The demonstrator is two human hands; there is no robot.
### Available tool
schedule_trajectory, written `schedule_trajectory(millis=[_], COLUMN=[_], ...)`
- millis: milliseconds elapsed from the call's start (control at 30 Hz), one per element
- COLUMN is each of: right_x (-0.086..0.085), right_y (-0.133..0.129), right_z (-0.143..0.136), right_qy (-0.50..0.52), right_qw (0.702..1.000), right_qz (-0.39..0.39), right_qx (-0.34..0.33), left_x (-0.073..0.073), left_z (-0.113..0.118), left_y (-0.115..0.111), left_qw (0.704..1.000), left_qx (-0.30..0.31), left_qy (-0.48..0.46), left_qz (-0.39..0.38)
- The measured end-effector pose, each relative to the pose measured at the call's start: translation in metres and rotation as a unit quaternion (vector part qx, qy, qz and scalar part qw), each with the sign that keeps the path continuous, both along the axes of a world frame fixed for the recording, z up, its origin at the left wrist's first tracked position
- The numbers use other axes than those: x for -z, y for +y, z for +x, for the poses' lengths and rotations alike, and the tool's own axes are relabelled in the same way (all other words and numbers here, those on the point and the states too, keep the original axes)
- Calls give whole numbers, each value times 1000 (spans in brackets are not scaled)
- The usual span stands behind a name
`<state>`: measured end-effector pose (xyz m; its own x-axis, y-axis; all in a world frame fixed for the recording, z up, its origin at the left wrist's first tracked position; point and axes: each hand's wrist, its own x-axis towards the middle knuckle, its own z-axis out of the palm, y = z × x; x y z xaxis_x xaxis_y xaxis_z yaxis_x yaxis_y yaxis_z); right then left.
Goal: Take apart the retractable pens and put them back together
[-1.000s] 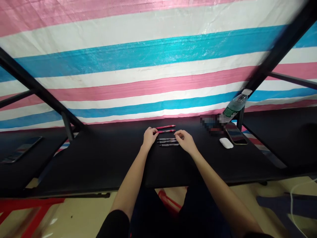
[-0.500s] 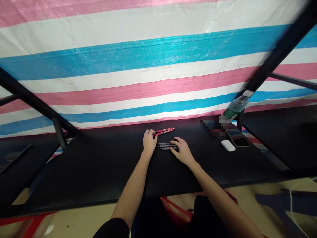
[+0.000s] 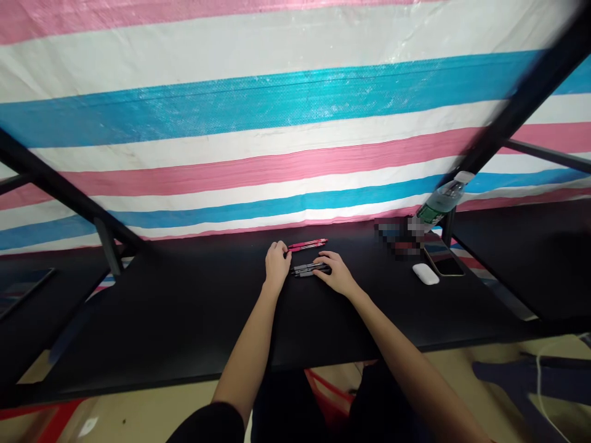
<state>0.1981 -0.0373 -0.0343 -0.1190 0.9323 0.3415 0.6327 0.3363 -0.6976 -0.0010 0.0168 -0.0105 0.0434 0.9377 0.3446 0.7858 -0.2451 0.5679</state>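
Note:
Two red pens lie side by side on the black table, with their left ends at the fingers of my left hand. That hand rests on the table with its fingers bent, and whether it grips the pens is hard to tell. Just nearer to me, several dark grey and black pens lie together in a row. My right hand is over their right ends, thumb on the near side and fingers on the far side, closed round them.
To the right are a white case, a phone and a green-labelled plastic bottle, with a blurred-out item beside them. Behind the table hangs a striped sheet between black frame bars.
My right hand has drawn in on the dark pens, its thumb and fingers closer together, and these pens have shifted slightly left and away from me. My left hand has barely moved.

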Motion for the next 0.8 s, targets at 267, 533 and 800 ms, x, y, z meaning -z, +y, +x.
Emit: schedule_trajectory(millis=[267,533,800], right_x=[-8,-7,-11], right_y=[20,18,11], right_z=[-2,2,4], right_qy=[-32,-52,-60], right_qw=[999,998,996], right_qz=[-20,3,1], right_qx=[-14,-31,-59], left_x=[-9,-19,-11], left_z=[-2,-14,-12], left_y=[-8,-15,-23], left_qw=[995,974,976], left_qx=[67,184,173], left_qy=[35,33,47], left_qz=[-60,-132,-126])
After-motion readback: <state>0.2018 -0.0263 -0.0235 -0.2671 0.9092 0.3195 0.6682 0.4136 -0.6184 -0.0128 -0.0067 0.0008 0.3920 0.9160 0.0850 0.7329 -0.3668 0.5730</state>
